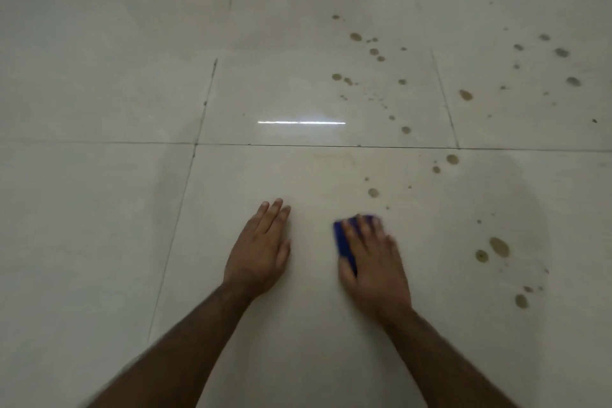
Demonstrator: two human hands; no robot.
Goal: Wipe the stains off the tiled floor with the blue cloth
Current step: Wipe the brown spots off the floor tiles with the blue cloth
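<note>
Right hand flat on the blue cloth, fingers spread and straight, pressing it to the tiled floor, not curled round it; cloth showing only past the fingertips and along the thumb side, the rest hidden under the palm; hand and cloth blurred. Left hand just beside, palm down on bare tile, fingers straight and together, holding nothing. Brown stains scattered to the right of the cloth and further ahead across several tiles, the nearest small spot just beyond the fingertips, apart from the cloth. Dark grout lines crossing ahead of both hands; a bright strip of reflected light on the glossy tile beyond.
</note>
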